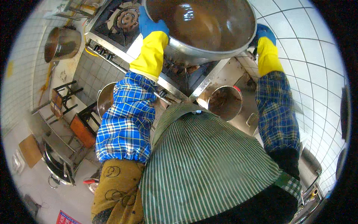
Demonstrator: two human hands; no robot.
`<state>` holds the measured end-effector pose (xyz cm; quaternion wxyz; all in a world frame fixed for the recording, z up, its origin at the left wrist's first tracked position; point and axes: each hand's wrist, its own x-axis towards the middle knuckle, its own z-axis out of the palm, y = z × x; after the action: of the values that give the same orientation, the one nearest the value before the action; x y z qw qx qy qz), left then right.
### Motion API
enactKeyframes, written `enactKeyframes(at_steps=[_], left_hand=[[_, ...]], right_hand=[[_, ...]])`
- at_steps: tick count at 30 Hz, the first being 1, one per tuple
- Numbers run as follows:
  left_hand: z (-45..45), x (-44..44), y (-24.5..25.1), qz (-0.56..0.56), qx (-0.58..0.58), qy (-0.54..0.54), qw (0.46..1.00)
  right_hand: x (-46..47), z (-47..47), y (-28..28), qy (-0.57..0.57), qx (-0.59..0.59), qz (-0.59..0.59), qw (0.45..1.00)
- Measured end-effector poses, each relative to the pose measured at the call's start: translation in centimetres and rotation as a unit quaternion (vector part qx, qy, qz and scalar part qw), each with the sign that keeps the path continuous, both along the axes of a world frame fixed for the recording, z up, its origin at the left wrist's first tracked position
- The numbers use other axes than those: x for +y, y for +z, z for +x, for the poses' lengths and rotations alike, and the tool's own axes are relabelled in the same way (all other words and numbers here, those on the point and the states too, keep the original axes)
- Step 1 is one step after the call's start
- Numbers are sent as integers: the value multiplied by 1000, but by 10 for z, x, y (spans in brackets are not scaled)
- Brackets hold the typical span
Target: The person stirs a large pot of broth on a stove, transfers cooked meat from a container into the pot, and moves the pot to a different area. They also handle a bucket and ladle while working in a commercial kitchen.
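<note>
A large metal pot stands over the front burner of the stove, with a pool of brown liquid inside. At the pot's left side is my left hand, in a blue and yellow rubber glove, gripping the pot near its rim. On the opposite side my right hand, gloved alike, holds the pot by its side handle; the pot wall and glove hide most of that grip. Both forearms wear blue plaid sleeve covers. Under the pot, part of a dark burner shows.
A second burner lies to the left. Below the stove corner stands a bucket with dark contents. Another pot is partly behind my left sleeve. Wooden stools stand at left; a tiled wall runs close on the right.
</note>
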<state>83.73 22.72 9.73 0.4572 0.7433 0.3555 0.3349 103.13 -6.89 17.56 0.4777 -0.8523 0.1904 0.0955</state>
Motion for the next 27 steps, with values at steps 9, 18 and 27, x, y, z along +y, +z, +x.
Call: enactKeyframes(at_steps=[9, 18, 27], left_hand=[[16, -33, 19, -66, -68, 1, 996], [-26, -66, 9, -59, -80, 17, 995], [-47, -53, 9, -104, 28, 57, 993]], right_hand=[[-39, 83, -25, 373, -190, -234, 878], [-48, 41, -28, 278, -130, -27, 951], [-48, -8, -42, 141, -105, 61, 983]])
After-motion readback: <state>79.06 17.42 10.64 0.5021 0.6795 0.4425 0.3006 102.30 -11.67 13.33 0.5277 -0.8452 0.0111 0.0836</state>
